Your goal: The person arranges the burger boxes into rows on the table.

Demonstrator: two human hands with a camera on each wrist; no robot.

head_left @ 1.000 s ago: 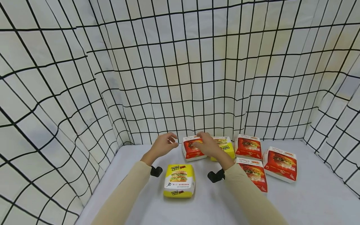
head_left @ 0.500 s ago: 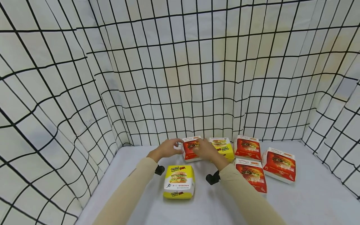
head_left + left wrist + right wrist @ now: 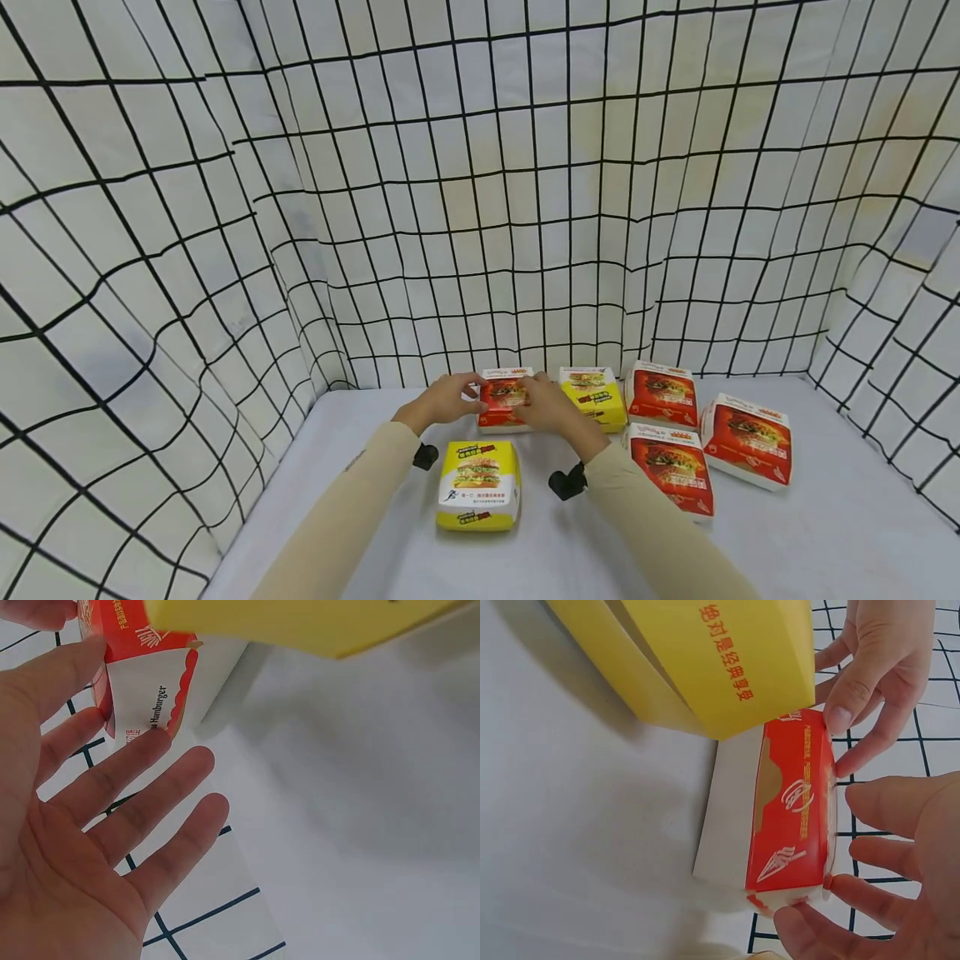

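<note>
A red-and-white hamburger box (image 3: 504, 400) lies at the back of the table between my two hands. My left hand (image 3: 444, 400) is at its left side. In the left wrist view, the fingers of this left hand (image 3: 97, 825) are straight and spread, some touching the box's printed end (image 3: 150, 694). On the right side is my right hand (image 3: 551, 406); the right wrist view shows relaxed fingertips of this hand (image 3: 885, 877) against the box's end and edge. Closer to me sits a yellow-and-white burger box (image 3: 478, 486), untouched between the forearms.
Right of my right hand stands another yellow box (image 3: 594, 398). Several red boxes, one of them at the far right (image 3: 747, 439), lie beyond it on the white table (image 3: 847, 517). A black net (image 3: 480, 225) over white sheeting encloses the back and sides.
Both hands have come down to the red box's sides, the left one moving right and the right one lower. The box has shifted slightly left and turned straighter.
</note>
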